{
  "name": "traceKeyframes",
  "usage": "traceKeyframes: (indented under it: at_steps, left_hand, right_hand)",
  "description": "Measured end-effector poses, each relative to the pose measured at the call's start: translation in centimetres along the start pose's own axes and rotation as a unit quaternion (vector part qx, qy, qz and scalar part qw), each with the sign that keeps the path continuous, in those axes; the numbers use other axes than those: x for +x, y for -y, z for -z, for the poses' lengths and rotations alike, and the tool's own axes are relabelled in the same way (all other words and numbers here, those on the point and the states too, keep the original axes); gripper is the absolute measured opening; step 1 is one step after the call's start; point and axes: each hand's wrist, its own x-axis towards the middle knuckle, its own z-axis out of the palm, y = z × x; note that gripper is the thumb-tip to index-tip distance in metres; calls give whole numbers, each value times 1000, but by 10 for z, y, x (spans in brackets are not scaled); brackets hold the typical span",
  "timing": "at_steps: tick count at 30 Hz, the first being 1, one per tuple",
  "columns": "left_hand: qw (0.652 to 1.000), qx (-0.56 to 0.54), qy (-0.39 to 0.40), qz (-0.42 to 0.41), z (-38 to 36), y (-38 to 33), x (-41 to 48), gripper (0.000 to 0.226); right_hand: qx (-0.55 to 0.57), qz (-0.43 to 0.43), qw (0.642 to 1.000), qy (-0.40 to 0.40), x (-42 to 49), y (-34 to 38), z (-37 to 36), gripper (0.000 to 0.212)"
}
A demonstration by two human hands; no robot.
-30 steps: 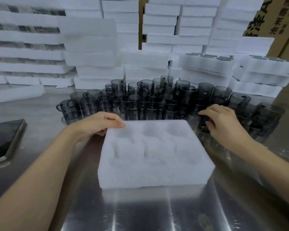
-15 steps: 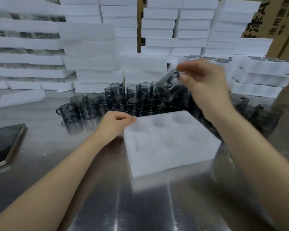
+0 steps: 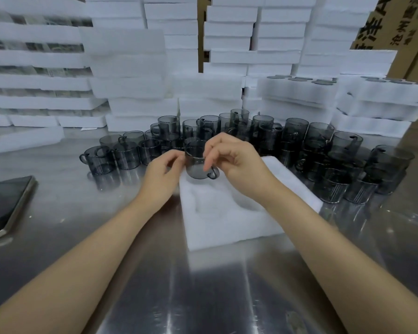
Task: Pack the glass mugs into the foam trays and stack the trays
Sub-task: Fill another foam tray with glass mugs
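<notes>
The mug that the right hand held high half a second ago is now down at the tray's 11 o'clock pocket, so the first seating is probably under way. Right fingers pinch its rim from 3 o'clock. Left hand, off the tray, curls against its 9 o'clock wall; whether it grips, I cannot tell.

Front of tray: open steel table before the white pocketed foam tray.
Left of tray: open table up to the dark flat phone.
Behind and right of tray: crowded smoky grey glass mugs block.
Farther behind tray: wall of stacked white foam trays.
</notes>
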Motion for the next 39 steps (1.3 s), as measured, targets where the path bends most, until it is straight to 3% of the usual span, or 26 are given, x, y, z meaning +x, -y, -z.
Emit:
traceKeyframes:
  at_steps: [11,15,19,24,30,34,39]
  left_hand:
    - [998,-53,25,-27,-3,0,-4,45]
    - [997,-34,54,-33,-3,3,-3,54]
    - [996,-57,49,-45,-2,-1,-5,43]
    - [995,-39,52,-74,-3,-4,-3,33]
    - [994,-1,62,-91,-1,-1,-2,28]
    - [991,15,96,-96,0,1,-1,12]
    - [993,8,94,-71,4,2,2,33]
  right_hand:
    - [1,7,1000,16,-2,6,0,46]
    - [-2,-27,999,19,-2,7,3,36]
    - [-15,-37,999,7,-3,9,0,23]
    - [-63,-19,998,-8,-3,7,0,27]
    - [-118,-53,991,45,-4,10,5,22]
    - [-139,-111,977,115,-6,11,16,16]
    - [-169,-139,969,114,-6,11,5,17]
